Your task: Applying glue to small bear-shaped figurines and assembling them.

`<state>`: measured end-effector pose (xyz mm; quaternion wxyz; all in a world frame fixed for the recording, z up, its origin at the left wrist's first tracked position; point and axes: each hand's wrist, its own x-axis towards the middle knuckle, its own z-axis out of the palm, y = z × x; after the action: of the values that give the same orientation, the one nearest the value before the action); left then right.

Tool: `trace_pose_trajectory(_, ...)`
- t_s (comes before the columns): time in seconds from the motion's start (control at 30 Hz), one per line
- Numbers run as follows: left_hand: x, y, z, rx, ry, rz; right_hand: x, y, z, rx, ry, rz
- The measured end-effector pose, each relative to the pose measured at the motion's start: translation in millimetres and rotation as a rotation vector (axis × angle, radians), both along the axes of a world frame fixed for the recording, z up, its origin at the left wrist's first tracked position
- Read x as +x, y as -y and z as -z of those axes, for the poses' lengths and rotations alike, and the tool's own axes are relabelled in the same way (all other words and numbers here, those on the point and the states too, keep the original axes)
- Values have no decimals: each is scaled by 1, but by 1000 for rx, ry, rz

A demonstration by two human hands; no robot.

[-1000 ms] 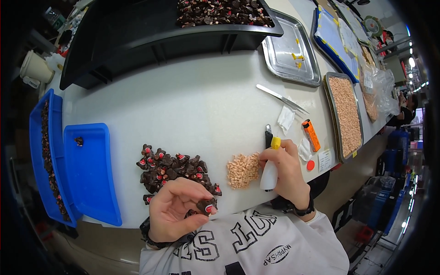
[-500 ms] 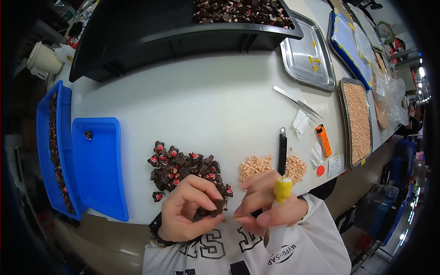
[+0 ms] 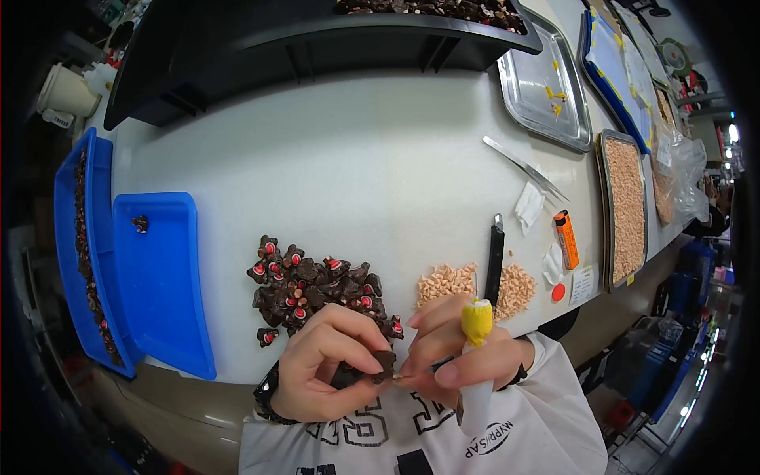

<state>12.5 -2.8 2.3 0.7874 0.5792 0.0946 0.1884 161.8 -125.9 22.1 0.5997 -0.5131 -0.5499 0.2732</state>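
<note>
My left hand (image 3: 332, 360) pinches a small dark-brown moulded figure (image 3: 385, 366) between thumb and fingers. My right hand (image 3: 459, 356) is closed around a white cone-like tube (image 3: 476, 404) with a yellow wrapped end (image 3: 477, 321) pointing up. Its thumb and fingertip also hold a tiny beige piece (image 3: 398, 378) right at the figure's edge; whether they touch is too small to tell. Just beyond my left hand lies a pile of brown figures (image 3: 309, 281), some with red-and-white round parts. Small beige pieces (image 3: 447, 283) lie in two heaps beyond my right hand, with a black craft knife (image 3: 495, 265) between them.
At the left are a shallow blue tray (image 3: 162, 277) with one figure and a fuller blue bin (image 3: 99, 237). A large black crate (image 3: 317, 59) stands at the back. To the right are tweezers (image 3: 526, 168), an orange lighter-like object (image 3: 566, 239), a metal tray (image 3: 546, 87) and a tray of beige pieces (image 3: 625, 210).
My hands have come closer together, and the right fingertips with the beige piece now meet the brown figure's edge. The whole view has shifted slightly.
</note>
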Motion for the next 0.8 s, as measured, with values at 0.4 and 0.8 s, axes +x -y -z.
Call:
trace_pose_trajectory(0.4, -1, 0, 5, 110, 91, -17, -5, 2, 9, 39, -14, -4)
trace_pose_trajectory(0.8, 4, -5, 0, 456, 236, -27, 0, 3, 10, 61, -23, 17)
